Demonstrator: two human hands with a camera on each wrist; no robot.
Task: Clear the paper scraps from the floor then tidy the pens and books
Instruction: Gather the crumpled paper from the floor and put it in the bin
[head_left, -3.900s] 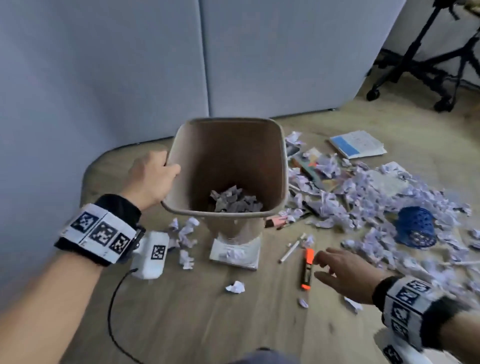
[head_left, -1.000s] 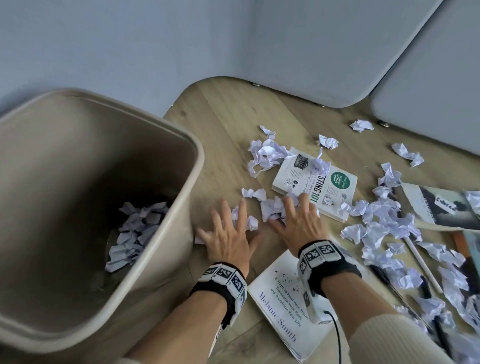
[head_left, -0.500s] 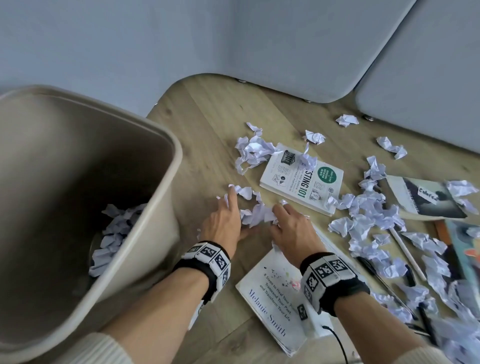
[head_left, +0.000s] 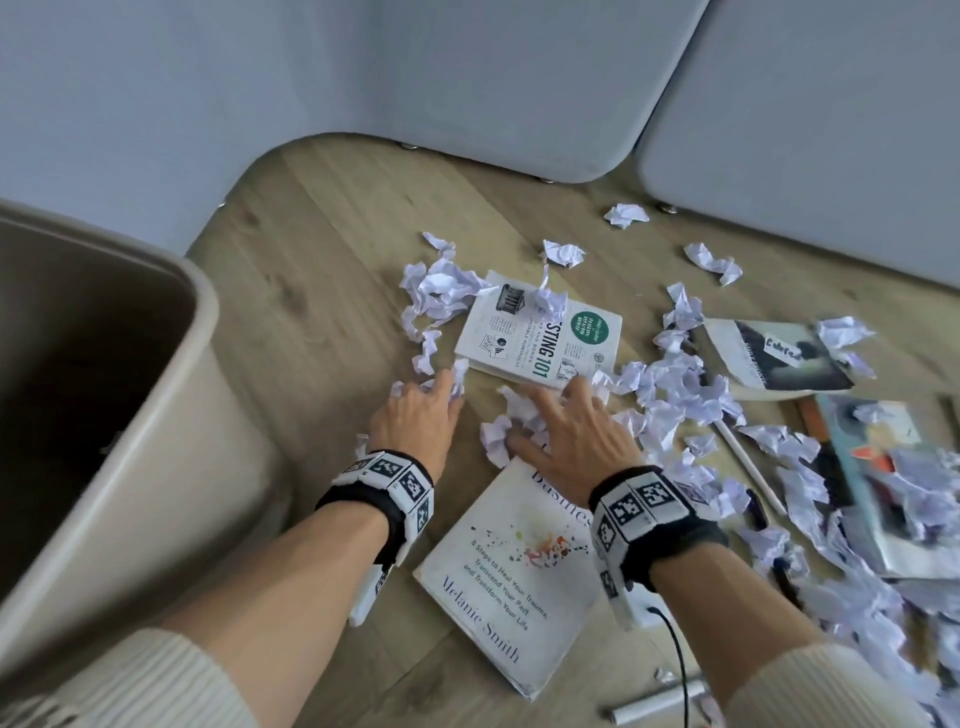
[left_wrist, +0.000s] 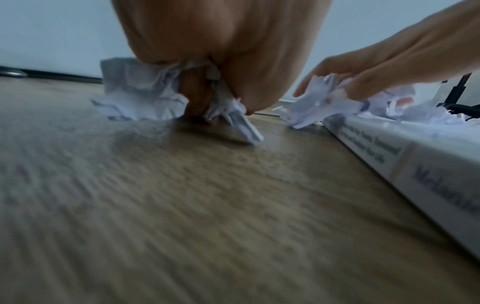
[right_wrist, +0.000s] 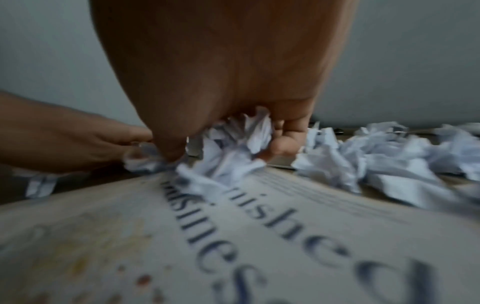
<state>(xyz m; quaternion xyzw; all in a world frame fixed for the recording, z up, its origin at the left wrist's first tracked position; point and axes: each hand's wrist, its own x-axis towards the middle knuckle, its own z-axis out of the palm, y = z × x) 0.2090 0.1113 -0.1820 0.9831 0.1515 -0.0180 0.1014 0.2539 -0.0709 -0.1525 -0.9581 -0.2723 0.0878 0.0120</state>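
Observation:
Crumpled white paper scraps (head_left: 675, 395) litter the wooden floor among books and pens. My left hand (head_left: 415, 415) is down on the floor just right of the beige bin (head_left: 156, 415). In the left wrist view its fingers (left_wrist: 197, 98) curl round scraps (left_wrist: 140, 98). My right hand (head_left: 571, 436) sits at the top edge of a white book (head_left: 514, 582); thumb and fingers (right_wrist: 283, 142) close round a wad of scraps (right_wrist: 239, 139). An "Investing 101" book (head_left: 550, 338) lies just beyond both hands.
A dark-covered book (head_left: 779, 358) and a colourful one (head_left: 883, 467) lie to the right under more scraps. A white pen (head_left: 748, 467) lies between them, and a pale marker (head_left: 660, 709) at the bottom edge. Grey partition panels (head_left: 519, 78) stand behind.
Both hands went from lying spread flat on the floor to curling their fingers over the scraps between them. The view has shifted, so the bin sits further left.

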